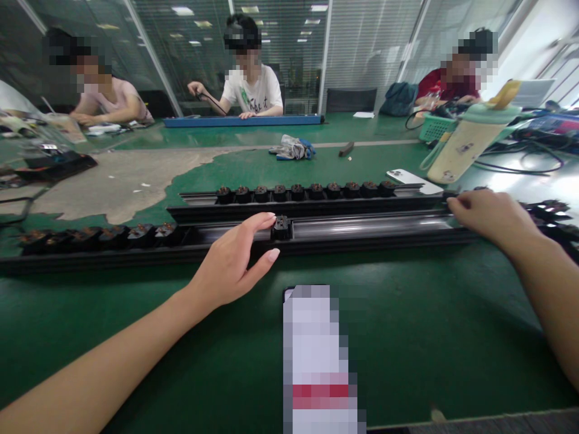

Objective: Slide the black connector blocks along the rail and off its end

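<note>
A long black rail [375, 226] lies across the green table, its hollow channel facing up. Inside it, near the middle, sits a black socket module [281, 226] with metal contacts on top. My left hand [233, 256] reaches over the rail, fingers stretched out and their tips at that module's left edge, thumb held apart in front. Several more modules [142, 234] stand in a row in the rail's left part. At the rail's right end is my right hand [486, 214], its fingertips closed by a small dark piece that I cannot make out.
Behind lies a second black rail [289, 212] filled with several modules. A pixelated phone [316, 343] lies in front. Loose black parts [554, 217] are heaped at right, near a yellow bottle [470, 144] and white phone [409, 178]. Three or more people sit across the table.
</note>
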`<state>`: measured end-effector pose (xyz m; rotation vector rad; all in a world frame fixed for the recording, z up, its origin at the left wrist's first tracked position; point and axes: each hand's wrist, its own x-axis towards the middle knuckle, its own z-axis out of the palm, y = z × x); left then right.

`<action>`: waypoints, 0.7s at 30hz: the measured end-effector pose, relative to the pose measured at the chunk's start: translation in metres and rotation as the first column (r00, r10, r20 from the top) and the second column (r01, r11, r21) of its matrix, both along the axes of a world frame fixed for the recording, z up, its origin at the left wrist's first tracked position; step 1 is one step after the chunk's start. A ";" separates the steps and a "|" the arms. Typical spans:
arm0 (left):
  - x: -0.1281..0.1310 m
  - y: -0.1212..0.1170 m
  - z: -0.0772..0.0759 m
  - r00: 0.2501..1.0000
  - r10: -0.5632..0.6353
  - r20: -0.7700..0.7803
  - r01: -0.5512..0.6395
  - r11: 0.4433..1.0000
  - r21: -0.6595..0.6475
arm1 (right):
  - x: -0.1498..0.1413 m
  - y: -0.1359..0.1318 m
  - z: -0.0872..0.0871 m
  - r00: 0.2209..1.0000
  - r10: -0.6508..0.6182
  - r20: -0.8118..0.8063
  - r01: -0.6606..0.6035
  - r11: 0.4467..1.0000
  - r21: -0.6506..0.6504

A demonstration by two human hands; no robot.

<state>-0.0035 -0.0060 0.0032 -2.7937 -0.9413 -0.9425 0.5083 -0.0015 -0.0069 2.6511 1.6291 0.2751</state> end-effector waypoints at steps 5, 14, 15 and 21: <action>0.000 0.001 -0.001 1.000 -0.001 -0.024 0.000 0.999 -0.041 | -0.001 0.000 0.000 1.000 0.009 0.005 -0.009 1.000 0.016; 0.002 -0.001 0.004 0.998 -0.015 -0.058 0.009 0.996 -0.089 | -0.003 -0.001 0.001 1.000 -0.008 0.011 0.009 1.000 -0.007; 0.002 -0.001 0.004 0.998 -0.020 -0.059 0.015 0.996 -0.088 | -0.003 -0.001 0.002 1.000 -0.008 0.011 0.008 1.000 -0.010; 0.002 0.000 0.003 0.996 -0.045 -0.080 0.037 0.995 -0.092 | -0.004 0.000 0.003 1.000 -0.008 0.008 0.008 1.000 -0.026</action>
